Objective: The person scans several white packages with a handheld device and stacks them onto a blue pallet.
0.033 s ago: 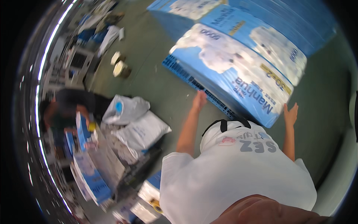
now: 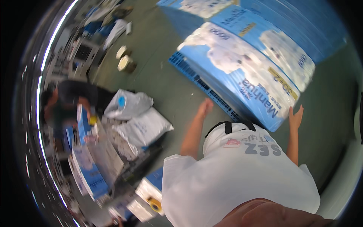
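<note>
A big blue-and-white plastic-wrapped pack (image 2: 242, 72), printed with a white fluffy pattern, sits on a blue slatted pallet (image 2: 200, 81) in front of me. My right hand (image 2: 297, 116) is at the pack's near right corner, fingers and thumb apart; whether it touches the wrap I cannot tell. My left hand (image 2: 207, 107) hovers beside the pallet's near edge, left of the pack, and is smeared by motion. Nothing shows in either hand. Behind the near pack stands a similar wrapped pack (image 2: 278, 43).
At left, a person (image 2: 79, 94) bends over a cart heaped with grey and white plastic bags (image 2: 145, 126) and a blue-and-white box (image 2: 89, 172). A yellow tape roll (image 2: 154, 204) lies on a white package at lower left. Two pale roll-shaped things (image 2: 124, 62) stand on the green floor.
The view has shifted a little, moving the packs slightly right and down in the picture. My left hand is slightly lower and farther from the pallet edge. My right hand stays by the corner.
</note>
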The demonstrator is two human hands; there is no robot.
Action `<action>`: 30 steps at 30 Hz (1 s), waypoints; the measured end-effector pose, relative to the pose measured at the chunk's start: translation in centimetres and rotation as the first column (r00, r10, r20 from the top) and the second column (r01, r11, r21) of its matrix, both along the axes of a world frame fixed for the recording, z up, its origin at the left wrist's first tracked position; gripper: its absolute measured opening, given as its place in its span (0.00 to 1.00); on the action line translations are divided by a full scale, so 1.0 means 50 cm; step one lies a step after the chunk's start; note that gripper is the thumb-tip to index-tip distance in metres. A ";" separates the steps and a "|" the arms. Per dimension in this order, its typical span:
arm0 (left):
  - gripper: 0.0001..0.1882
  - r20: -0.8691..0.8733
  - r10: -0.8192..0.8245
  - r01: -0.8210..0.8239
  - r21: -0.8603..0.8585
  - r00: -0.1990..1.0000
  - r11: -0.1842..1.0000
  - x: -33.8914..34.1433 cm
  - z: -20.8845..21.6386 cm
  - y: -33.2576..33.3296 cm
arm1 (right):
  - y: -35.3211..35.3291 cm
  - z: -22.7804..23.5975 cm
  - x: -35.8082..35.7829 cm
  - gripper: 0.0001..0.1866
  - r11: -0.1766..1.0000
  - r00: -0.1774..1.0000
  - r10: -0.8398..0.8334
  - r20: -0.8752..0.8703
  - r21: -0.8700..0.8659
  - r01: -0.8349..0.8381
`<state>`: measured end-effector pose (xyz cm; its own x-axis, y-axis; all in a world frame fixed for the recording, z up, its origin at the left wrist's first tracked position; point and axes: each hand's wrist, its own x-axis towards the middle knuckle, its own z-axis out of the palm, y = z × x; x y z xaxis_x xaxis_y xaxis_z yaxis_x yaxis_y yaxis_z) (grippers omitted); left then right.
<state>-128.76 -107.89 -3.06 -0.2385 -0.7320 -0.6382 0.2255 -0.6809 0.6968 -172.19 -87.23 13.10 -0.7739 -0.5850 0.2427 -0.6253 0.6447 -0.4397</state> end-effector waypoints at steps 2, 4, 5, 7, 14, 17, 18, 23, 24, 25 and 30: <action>0.12 0.101 0.051 -0.068 0.180 0.994 0.981 0.144 -0.153 0.210 | -0.069 0.071 0.076 0.32 0.950 0.949 0.299 0.105 -0.131 -0.285; 0.13 0.433 -0.171 0.017 0.336 0.885 0.942 0.249 -0.243 0.455 | -0.127 0.099 0.151 0.29 0.808 0.810 0.579 0.096 -0.205 -0.553; 0.13 0.531 -0.348 0.136 0.396 0.773 0.908 0.278 -0.261 0.568 | -0.149 0.105 0.188 0.28 0.701 0.710 0.703 0.040 -0.201 -0.684; 0.12 0.620 -0.623 0.411 0.469 0.477 0.782 0.298 -0.241 0.731 | -0.183 0.111 0.235 0.27 0.504 0.510 0.860 -0.002 -0.148 -0.851; 0.13 0.644 0.181 -0.547 0.430 0.743 0.718 0.123 -0.161 1.135 | -0.190 0.023 0.434 0.23 -0.245 -0.290 0.868 0.403 -0.162 -0.956; 0.12 0.666 0.579 -0.838 0.133 0.471 0.529 -0.032 -0.156 1.208 | -0.143 -0.026 0.482 0.23 -0.416 -0.422 0.708 0.566 -0.148 -0.897; 0.12 0.558 0.749 -0.924 0.093 0.357 0.371 -0.099 -0.152 1.225 | -0.132 -0.047 0.493 0.22 -0.463 -0.457 0.663 0.593 -0.155 -0.873; 0.12 0.666 0.101 -0.449 0.375 0.739 0.811 -0.302 -0.197 1.405 | -0.020 -0.126 0.566 0.18 -0.627 -0.505 0.442 0.741 -0.148 -0.765; 0.13 0.623 0.087 -0.450 0.454 0.778 0.769 -0.321 -0.198 1.439 | 0.009 -0.126 0.579 0.18 -0.666 -0.503 0.402 0.765 -0.132 -0.734; 0.13 0.588 0.080 -0.447 0.513 0.805 0.733 -0.331 -0.204 1.465 | 0.035 -0.127 0.595 0.18 -0.703 -0.497 0.370 0.785 -0.113 -0.702; 0.15 0.547 0.328 -0.614 0.496 0.770 0.614 -0.281 -0.230 1.556 | 0.164 -0.121 0.697 0.19 -0.822 -0.456 0.214 0.864 -0.094 -0.562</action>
